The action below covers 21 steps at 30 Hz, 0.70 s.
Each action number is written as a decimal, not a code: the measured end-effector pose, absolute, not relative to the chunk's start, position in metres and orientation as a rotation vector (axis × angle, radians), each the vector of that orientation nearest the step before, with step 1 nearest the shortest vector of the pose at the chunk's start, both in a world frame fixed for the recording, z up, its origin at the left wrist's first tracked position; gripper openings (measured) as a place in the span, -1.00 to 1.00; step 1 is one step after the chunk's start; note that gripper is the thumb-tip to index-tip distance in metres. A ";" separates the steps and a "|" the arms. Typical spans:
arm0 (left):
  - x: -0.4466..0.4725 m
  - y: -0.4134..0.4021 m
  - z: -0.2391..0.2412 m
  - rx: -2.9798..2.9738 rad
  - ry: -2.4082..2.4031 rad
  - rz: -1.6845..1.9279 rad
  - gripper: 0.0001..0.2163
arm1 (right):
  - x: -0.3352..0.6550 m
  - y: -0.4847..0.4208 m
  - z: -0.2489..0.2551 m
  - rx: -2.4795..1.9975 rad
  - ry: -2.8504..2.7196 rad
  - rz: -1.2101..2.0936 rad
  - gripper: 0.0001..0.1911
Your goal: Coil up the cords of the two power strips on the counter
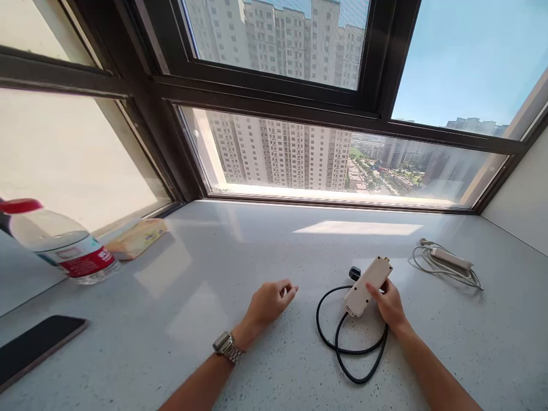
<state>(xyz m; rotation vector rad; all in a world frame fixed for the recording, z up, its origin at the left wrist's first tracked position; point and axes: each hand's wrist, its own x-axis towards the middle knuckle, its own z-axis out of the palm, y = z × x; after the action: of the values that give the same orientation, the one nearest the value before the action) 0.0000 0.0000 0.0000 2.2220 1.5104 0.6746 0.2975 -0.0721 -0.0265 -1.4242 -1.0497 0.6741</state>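
Observation:
My right hand (390,304) grips a cream power strip (367,285) by its right side, tilting it off the grey counter (240,268). Its black cord (347,349) loops on the counter below it, and the black plug (355,273) lies just behind it. My left hand (270,302) rests on the counter to the left of the strip, fingers loosely curled, holding nothing. A metal watch sits on that wrist.
A white cable with an inline box (447,264) lies at the right. A plastic water bottle with a red cap (60,242) lies on its side at the left, beside a yellowish packet (137,238). A dark phone (36,345) sits at the near left. Windows stand behind the counter.

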 end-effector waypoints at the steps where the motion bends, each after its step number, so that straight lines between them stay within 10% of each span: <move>1: -0.004 0.001 -0.001 2.232 1.565 0.626 -0.67 | 0.308 -0.083 -0.025 -1.459 -1.028 0.672 -0.45; 21: 0.003 0.000 0.005 2.291 1.659 0.314 -0.72 | 0.574 -0.194 0.004 -2.237 -0.555 0.448 -0.68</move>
<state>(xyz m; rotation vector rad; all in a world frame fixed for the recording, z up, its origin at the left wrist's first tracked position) 0.0026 0.0002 0.0049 2.2913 1.6587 0.3144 0.5738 -0.1941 0.0039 -2.2369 -0.5551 0.4479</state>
